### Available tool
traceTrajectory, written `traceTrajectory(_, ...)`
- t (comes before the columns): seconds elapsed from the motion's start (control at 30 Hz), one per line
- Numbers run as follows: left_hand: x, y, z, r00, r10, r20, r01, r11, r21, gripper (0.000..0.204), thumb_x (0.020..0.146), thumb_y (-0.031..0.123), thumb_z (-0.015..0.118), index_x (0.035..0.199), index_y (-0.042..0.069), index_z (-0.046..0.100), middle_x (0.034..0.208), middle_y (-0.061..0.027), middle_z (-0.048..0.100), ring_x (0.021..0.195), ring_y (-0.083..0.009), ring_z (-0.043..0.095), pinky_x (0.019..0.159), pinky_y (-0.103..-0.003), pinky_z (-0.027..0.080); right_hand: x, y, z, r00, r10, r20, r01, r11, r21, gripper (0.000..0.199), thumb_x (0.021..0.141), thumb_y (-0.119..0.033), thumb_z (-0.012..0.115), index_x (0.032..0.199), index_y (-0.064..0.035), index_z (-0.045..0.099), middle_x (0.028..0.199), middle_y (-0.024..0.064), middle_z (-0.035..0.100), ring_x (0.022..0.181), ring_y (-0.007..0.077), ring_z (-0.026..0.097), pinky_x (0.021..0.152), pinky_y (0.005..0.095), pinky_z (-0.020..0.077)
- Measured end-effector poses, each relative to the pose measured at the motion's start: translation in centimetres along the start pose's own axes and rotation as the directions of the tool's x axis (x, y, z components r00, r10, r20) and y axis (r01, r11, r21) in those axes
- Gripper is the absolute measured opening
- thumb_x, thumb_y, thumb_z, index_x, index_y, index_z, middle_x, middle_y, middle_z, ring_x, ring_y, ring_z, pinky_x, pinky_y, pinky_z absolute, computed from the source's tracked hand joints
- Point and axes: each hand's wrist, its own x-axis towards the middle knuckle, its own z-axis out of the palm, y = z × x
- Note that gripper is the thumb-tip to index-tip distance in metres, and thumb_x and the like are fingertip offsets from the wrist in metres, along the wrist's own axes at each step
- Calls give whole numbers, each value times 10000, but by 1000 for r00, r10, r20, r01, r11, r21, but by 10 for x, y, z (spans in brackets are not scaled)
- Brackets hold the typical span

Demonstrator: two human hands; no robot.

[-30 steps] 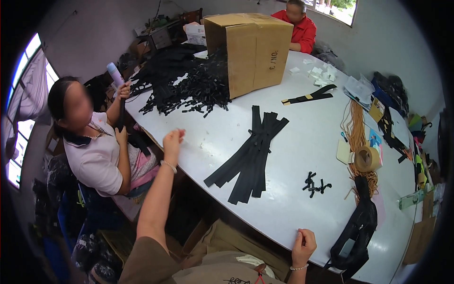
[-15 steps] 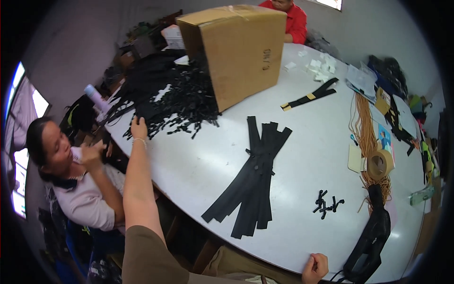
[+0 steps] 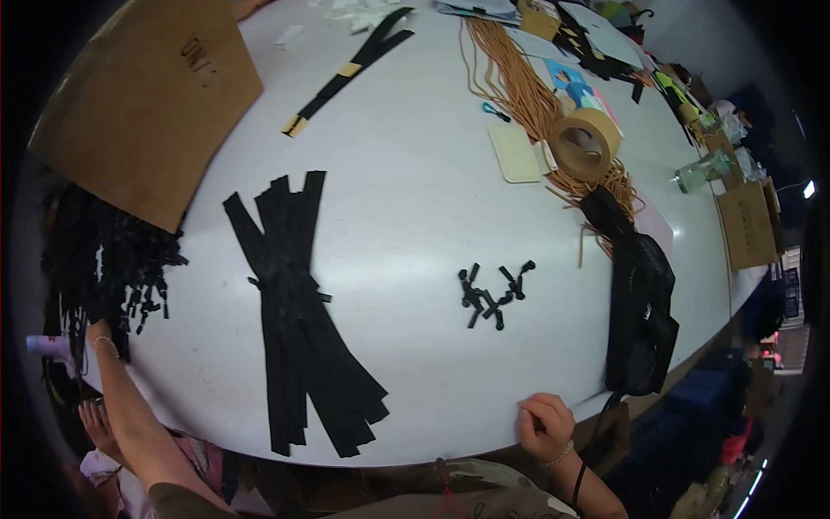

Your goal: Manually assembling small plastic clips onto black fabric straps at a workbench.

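Observation:
At the far left, my left hand (image 3: 100,332) reaches to the edge of a heap of small black pieces (image 3: 112,251). Its fingers are hidden among them, so its grip does not show. My right hand (image 3: 546,426) rests at the table's front edge with fingers curled in and nothing visible in it. Between the hands, a bundle of flat black strips (image 3: 290,294) fans out at both ends. Several short black pieces with knob-like ends (image 3: 493,298) lie loose to its right. A black zippered pouch (image 3: 640,303) lies beyond my right hand.
A large cardboard box (image 3: 156,104) leans over the black heap on the white table (image 3: 406,225). Far off lie taped black strips (image 3: 346,73) and white pieces (image 3: 363,13). Brown cords (image 3: 510,69), a tape roll (image 3: 585,144) and a clear bottle (image 3: 702,170) are to the right. Another person's hand (image 3: 97,424) is near my left forearm.
The view has swung right and down, so the table's things appear further left. My left hand is still at the black heap; my right hand still rests by the edge.

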Motion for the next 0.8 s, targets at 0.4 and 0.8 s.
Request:
traceTrajectory(0.4, 36, -22, 5, 820, -68, 568, 511, 536, -672, 279, 852, 227, 539, 965, -15, 621, 902, -116, 648, 835, -239, 623, 717, -372, 516, -2, -3, 4, 999, -31, 18, 32, 998, -53, 166, 652, 30, 623, 804, -37, 638, 766, 85, 597, 476, 143, 525, 425, 248, 430)
traceTrajectory(0.8, 29, 20, -99, 878, 364, 310, 471, -546, -693, 91, 855, -85, 426, 911, -76, 498, 773, -109, 521, 698, -191, 546, 625, -273, 539, -6, -3, 4, 999, -43, -9, 43, 997, -63, 141, 685, 46, 585, 808, -16, 617, 792, 120, 575, 496, 179, 518, 426, 262, 414)
